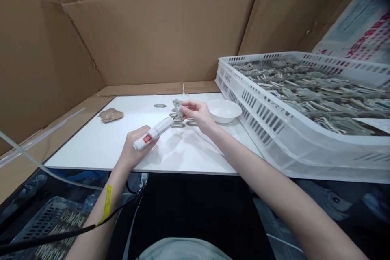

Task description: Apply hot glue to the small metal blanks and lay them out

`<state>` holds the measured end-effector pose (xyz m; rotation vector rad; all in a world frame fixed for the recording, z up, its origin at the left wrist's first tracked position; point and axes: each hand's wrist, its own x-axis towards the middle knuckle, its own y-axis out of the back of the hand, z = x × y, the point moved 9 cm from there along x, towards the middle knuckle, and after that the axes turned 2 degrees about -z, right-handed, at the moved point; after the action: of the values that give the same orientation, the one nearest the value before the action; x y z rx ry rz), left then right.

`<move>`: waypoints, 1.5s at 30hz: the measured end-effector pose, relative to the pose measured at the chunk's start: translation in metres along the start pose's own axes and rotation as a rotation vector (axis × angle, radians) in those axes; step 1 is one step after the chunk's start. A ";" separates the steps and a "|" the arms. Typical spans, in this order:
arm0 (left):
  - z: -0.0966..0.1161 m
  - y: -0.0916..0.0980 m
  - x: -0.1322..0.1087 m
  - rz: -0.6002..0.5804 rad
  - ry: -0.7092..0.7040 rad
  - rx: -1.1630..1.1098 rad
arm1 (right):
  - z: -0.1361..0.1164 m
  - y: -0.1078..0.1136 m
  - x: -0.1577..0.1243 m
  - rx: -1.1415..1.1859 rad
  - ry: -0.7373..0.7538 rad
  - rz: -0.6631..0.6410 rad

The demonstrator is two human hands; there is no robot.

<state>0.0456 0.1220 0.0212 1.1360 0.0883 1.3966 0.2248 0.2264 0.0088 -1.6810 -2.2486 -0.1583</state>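
Observation:
My left hand [138,146] is closed around a white, rod-shaped handheld tool [155,132] with a red label on its side. The tool slants up to the right, its thin dark tip close to the piece in my other hand; whether they touch I cannot tell. Between the thumb and fingers of my right hand [198,113] is a small grey-green flat piece [177,107]. More flat pieces of similar colour [178,124] lie on the white board just below it, and a single one [160,105] rests apart to the left.
A white bowl [224,111] stands right of my right hand, against a large white plastic crate [262,118] full of similar pieces. Crumpled brown material [111,115] lies on the white board [91,146] at left. Cardboard walls [152,36] enclose the back. A black cable [70,231] crosses my left forearm.

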 end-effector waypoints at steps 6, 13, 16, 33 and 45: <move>-0.002 -0.002 -0.001 -0.018 -0.023 0.015 | -0.001 0.008 -0.001 0.003 0.009 0.082; -0.007 -0.005 -0.001 -0.041 0.012 0.042 | -0.001 0.019 0.001 -0.014 0.024 0.167; -0.008 -0.006 0.000 -0.050 0.025 0.054 | -0.004 0.021 0.000 -0.032 0.048 0.178; -0.015 0.001 0.002 0.040 0.134 0.105 | -0.005 0.018 0.001 0.060 0.054 0.135; -0.028 0.022 -0.003 0.289 0.217 0.078 | -0.006 0.016 0.002 -0.008 0.072 0.091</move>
<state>0.0111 0.1302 0.0193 1.0880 0.1387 1.7861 0.2408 0.2316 0.0131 -1.7493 -2.1178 -0.2037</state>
